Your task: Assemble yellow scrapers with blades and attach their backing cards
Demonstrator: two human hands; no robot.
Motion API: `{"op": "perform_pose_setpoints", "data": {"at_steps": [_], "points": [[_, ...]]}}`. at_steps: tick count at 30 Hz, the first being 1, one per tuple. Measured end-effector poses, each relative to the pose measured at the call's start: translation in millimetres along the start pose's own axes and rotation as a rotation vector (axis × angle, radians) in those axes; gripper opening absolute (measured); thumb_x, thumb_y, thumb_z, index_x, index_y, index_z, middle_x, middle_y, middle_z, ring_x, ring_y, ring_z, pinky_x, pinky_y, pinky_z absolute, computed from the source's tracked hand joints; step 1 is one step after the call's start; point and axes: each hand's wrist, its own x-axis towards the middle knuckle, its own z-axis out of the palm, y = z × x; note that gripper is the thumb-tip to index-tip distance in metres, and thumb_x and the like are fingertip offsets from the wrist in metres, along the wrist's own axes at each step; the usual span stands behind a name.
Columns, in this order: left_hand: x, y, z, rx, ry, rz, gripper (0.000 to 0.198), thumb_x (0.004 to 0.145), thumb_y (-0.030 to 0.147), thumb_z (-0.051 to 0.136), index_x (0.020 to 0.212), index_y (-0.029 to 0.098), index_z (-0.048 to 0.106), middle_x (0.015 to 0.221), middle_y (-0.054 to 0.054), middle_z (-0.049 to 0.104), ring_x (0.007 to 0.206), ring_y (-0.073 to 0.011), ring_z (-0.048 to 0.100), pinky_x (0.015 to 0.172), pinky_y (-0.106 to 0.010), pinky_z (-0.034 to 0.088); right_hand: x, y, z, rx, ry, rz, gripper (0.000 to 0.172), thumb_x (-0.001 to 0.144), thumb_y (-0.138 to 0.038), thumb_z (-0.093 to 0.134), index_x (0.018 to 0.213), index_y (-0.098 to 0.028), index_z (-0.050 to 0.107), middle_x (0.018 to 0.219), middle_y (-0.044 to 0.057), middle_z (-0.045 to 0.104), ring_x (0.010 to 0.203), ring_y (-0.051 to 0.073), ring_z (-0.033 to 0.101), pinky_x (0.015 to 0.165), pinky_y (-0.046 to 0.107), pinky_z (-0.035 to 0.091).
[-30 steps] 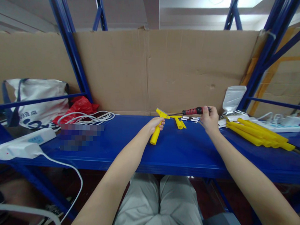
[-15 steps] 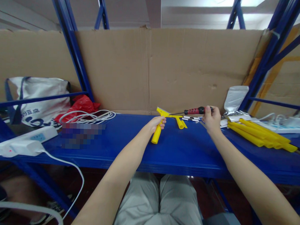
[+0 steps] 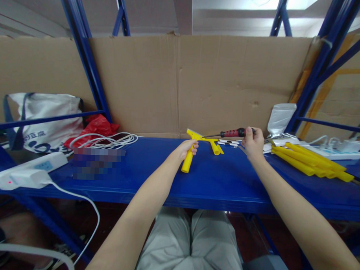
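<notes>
My left hand [image 3: 186,148] is closed round the upper part of a yellow scraper handle [image 3: 187,163], holding it tilted on the blue shelf [image 3: 155,177]. My right hand [image 3: 253,144] grips a screwdriver with a red and black handle [image 3: 233,133]. Its thin shaft points left to the head of the yellow scraper [image 3: 194,134]. A second yellow scraper [image 3: 215,146] lies on the shelf just behind, between the two hands.
Several yellow handles [image 3: 311,163] are piled at the right beside small white packets [image 3: 228,142] and a silver bag [image 3: 280,118]. A white cable coil [image 3: 109,140], a red bag [image 3: 94,128], a tote bag [image 3: 44,118] and power strips [image 3: 25,173] lie at the left. Cardboard [image 3: 181,84] lines the back.
</notes>
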Motion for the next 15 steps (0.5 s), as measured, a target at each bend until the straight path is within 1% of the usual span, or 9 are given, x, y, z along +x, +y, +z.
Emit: {"op": "perform_pose_setpoints", "data": {"at_steps": [3,8,11,15], "points": [[0.1,0.2,-0.2,-0.004,-0.011,-0.003,0.021,0.084,0.006,0.039,0.067,0.018,0.037,0.045,0.01,0.034,0.028,-0.0016,0.027,0.032,-0.013,0.019,0.1,0.2,-0.1,-0.009,-0.006,-0.003,0.051,0.078,-0.071,0.04,0.097,-0.024,0.041,0.062,-0.004,0.041,0.044,0.011,0.04,0.042,0.027,0.037],[1.0,0.5,-0.9,-0.015,-0.026,-0.01,0.02,0.083,0.007,0.04,0.067,0.018,0.037,0.045,0.01,0.034,0.028,-0.0018,0.026,0.031,-0.013,0.019,2.7,6.8,-0.2,-0.047,-0.017,-0.026,0.054,0.078,-0.072,0.035,0.1,-0.024,0.042,0.061,-0.004,0.04,0.044,0.012,0.04,0.043,0.027,0.037],[1.4,0.4,-1.2,-0.02,-0.03,-0.011,0.02,0.082,0.006,0.04,0.066,0.019,0.036,0.045,0.01,0.034,0.028,-0.0021,0.026,0.031,-0.014,0.019,4.4,10.9,-0.3,-0.124,0.0,-0.107,0.055,0.08,-0.072,0.03,0.101,-0.023,0.043,0.066,-0.002,0.044,0.051,0.013,0.046,0.049,0.028,0.04],[1.2,-0.2,-1.4,-0.009,-0.012,-0.008,0.02,0.082,0.006,0.039,0.067,0.019,0.037,0.045,0.01,0.033,0.028,-0.0024,0.026,0.031,-0.014,0.02,3.5,9.7,-0.8,-0.218,0.035,-0.223,0.051,0.083,-0.068,0.029,0.099,-0.022,0.045,0.074,0.001,0.049,0.063,0.015,0.052,0.057,0.029,0.043]]}}
